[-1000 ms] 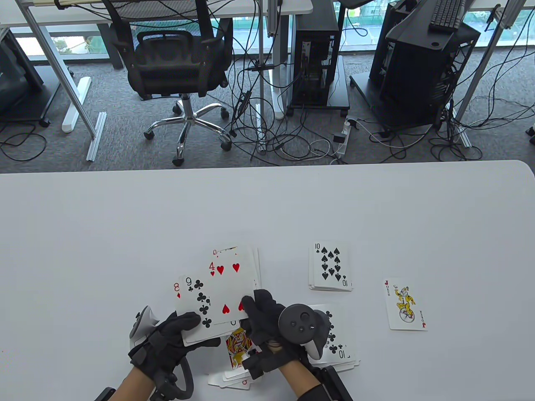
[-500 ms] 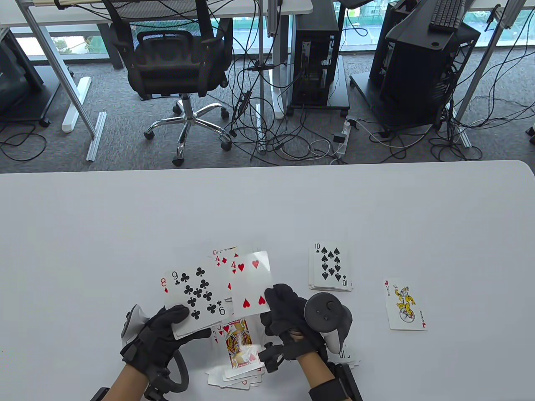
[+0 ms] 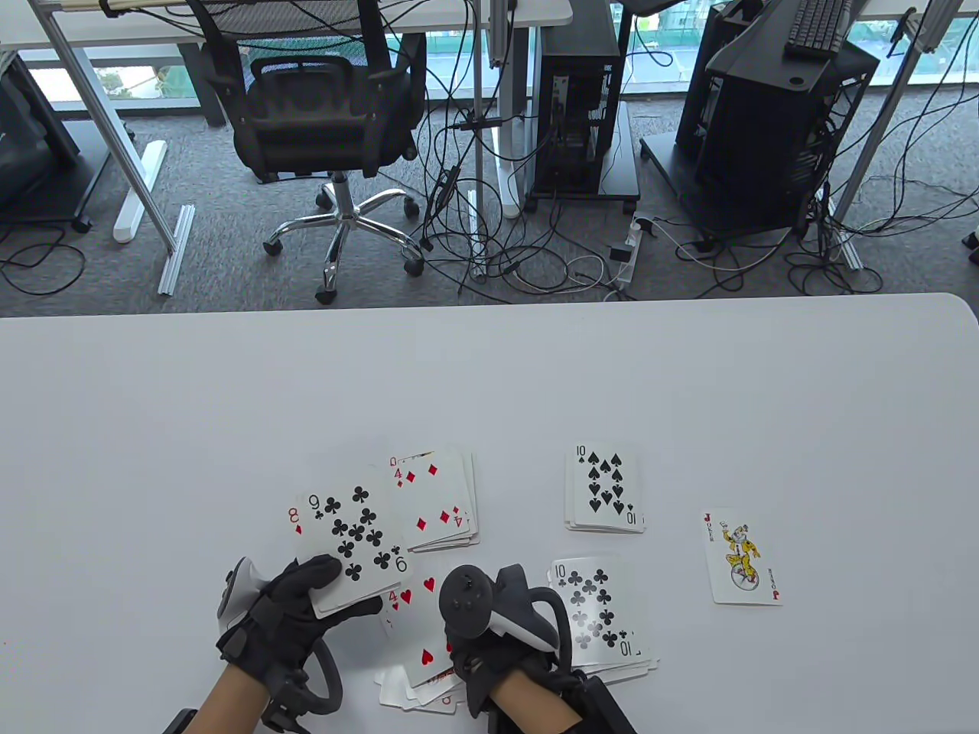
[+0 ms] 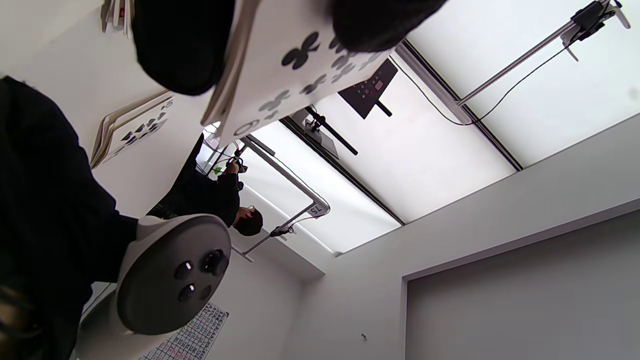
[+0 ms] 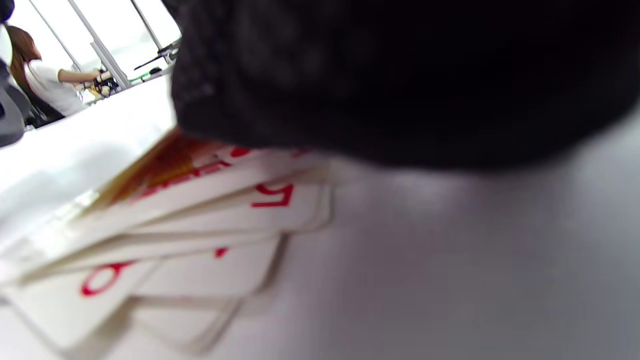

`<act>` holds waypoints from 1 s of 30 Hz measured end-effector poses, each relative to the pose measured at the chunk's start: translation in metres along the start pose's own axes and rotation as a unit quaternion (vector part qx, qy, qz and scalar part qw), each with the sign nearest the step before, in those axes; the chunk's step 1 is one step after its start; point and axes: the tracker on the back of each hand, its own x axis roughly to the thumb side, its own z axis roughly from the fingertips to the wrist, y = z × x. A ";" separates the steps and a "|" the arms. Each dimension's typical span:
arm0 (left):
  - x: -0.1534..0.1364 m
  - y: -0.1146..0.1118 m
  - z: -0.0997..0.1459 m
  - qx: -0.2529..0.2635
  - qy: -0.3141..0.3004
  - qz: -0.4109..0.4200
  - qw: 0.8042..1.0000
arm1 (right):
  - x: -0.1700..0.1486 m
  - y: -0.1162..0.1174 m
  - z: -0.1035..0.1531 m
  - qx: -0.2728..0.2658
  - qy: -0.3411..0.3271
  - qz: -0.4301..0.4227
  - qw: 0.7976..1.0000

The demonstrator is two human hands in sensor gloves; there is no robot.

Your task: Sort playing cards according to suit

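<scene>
Sorting step: my right hand lays the four of hearts onto the hearts pile, grip hidden. My left hand grips the deck, nine of clubs uppermost, due next on the clubs pile.

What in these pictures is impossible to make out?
- Table view: the cards under the 9 of clubs in the left hand; only a red 8 corner shows.
- Table view: the hearts pile, half hidden by the right hand.
- Right wrist view: blurred; the glove fills the top.
</scene>
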 end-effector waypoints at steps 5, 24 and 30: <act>0.000 0.000 0.000 -0.002 0.002 0.000 1.000 | 0.005 0.004 -0.002 0.020 0.009 0.063 0.998; -0.009 -0.006 -0.003 -0.020 0.025 -0.018 0.999 | -0.018 -0.043 0.019 -0.215 -0.067 -0.122 0.967; -0.013 -0.007 -0.002 -0.018 0.035 -0.026 0.999 | -0.023 -0.053 0.029 -0.288 -0.109 -0.195 0.931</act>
